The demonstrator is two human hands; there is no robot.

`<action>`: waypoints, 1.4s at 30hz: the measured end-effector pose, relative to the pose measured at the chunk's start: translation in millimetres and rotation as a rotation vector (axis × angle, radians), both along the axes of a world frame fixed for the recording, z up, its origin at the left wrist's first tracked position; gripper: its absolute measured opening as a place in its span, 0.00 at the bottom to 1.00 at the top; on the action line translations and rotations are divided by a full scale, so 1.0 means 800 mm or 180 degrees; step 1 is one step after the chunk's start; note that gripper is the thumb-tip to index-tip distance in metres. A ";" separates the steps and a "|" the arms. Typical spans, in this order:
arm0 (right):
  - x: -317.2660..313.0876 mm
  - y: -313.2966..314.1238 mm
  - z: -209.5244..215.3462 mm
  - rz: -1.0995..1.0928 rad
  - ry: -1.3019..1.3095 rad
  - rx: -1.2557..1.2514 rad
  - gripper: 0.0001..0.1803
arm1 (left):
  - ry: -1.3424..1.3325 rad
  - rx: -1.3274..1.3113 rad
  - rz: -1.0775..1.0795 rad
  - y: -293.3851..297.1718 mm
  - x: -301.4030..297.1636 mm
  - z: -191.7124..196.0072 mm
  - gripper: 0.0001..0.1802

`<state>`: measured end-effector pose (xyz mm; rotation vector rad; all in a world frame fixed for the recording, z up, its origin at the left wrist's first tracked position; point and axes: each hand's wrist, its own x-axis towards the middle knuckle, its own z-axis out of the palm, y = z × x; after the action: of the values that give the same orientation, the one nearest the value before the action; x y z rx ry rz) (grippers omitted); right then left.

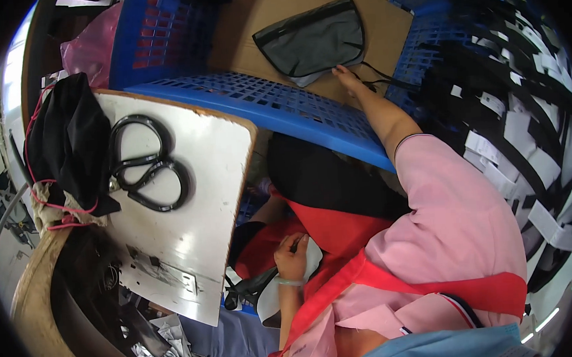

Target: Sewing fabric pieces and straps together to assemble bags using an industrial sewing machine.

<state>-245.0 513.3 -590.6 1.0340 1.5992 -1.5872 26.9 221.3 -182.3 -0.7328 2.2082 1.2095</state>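
Touching grey pouch (314,42), illegible white labels (484,145) nearby

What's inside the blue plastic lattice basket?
A brown cardboard sheet, with a black-edged grey fabric piece on top, the right hand at its lower edge. Whatever lies beneath the cardboard is covered and can't be seen.

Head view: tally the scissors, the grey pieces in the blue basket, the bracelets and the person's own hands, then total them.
Scissors: 1
Grey piece: 1
Bracelet: 1
Hands: 2 (left hand, right hand)
Total: 5
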 end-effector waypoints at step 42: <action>-0.443 0.157 0.893 -0.0680 0.6367 0.3876 0.14 | 0.0247 -0.0053 -0.0076 0.007 -0.005 -0.044 0.15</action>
<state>-599.6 638.9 123.8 -0.6408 4.0892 -1.5255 23.0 226.7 -217.3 -0.6748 2.2860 1.2286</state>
